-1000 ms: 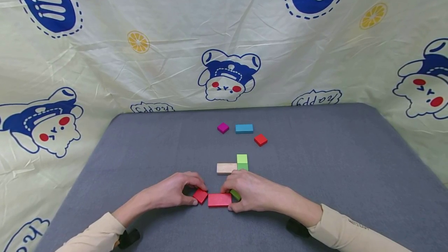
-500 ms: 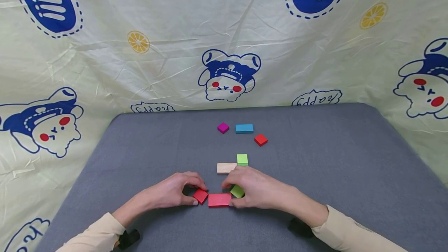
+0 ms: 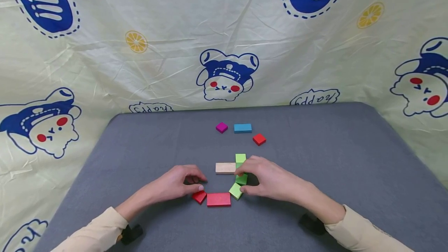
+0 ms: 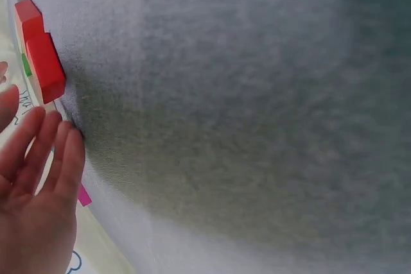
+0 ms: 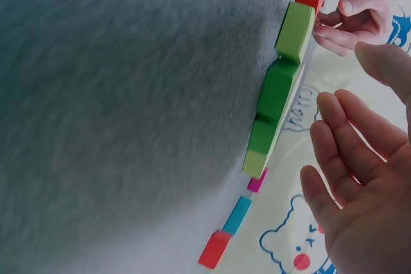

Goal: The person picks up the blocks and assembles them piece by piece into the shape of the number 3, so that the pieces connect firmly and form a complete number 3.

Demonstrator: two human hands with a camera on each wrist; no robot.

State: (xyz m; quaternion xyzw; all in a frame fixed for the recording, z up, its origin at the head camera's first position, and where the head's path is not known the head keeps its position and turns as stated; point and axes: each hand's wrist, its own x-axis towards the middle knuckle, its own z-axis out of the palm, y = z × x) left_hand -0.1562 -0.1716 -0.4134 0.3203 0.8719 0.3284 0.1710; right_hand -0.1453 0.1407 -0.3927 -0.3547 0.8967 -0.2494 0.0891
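My left hand (image 3: 183, 182) hovers beside a small red block (image 3: 199, 196), its thumb overlapping that block in the head view. The left wrist view shows its fingers (image 4: 48, 142) spread, with nothing between them. A longer pinkish-red block (image 3: 218, 200) lies just right of the small one. At its right end a tilted light green block (image 3: 236, 191) meets a darker green block (image 3: 241, 179). Over these greens is my right hand (image 3: 267, 178), fingers apart and holding nothing in the right wrist view. Its fingers partly hide the green row behind. A pale wood block (image 3: 225, 168) adjoins that row.
Farther back on the grey table (image 3: 157, 143) lie a magenta block (image 3: 222, 128), a blue block (image 3: 243, 128) and another red block (image 3: 259, 139). A printed curtain (image 3: 168, 73) hangs behind the table's far edge.
The right hand has let go of the light green block, now tilted at the pinkish-red block's right end, and moved back and right. The left hand has lifted off the small red block.
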